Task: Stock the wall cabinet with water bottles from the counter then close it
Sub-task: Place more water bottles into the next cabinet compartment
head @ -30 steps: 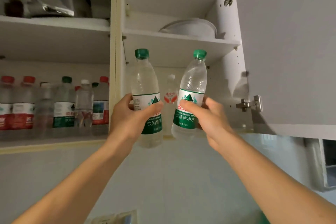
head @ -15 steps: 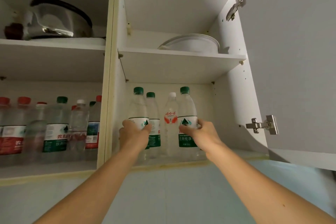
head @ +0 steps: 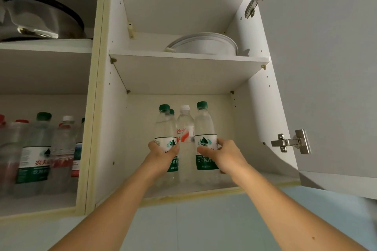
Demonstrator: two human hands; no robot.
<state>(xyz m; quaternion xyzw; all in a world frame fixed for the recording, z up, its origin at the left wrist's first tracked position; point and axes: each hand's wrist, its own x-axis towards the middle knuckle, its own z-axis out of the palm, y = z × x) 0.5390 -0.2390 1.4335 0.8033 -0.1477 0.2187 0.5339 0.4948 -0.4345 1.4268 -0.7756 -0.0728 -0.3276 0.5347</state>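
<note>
Both my arms reach up into the open wall cabinet (head: 114, 128). My left hand (head: 161, 154) grips a green-capped water bottle (head: 165, 126) standing on the bottom shelf (head: 255, 184). My right hand (head: 221, 154) grips a second green-capped bottle (head: 205, 128) to its right. Between them stands a white-capped bottle (head: 185, 126) with a red label, and another green cap (head: 172, 111) shows behind the left bottle. The cabinet door (head: 326, 67) hangs open at the right.
A white bowl (head: 204, 44) sits on the upper shelf. The left compartment holds several bottles (head: 40, 149) on its lower shelf and a steel pot (head: 40, 18) above. Two metal hinges (head: 291, 141) stick out from the door. Pale tiled wall lies below the cabinet.
Both hands carried their bottles from in front of the cabinet into the bottom shelf, beside the white-capped bottle. Over the last half second they pushed slightly deeper.
</note>
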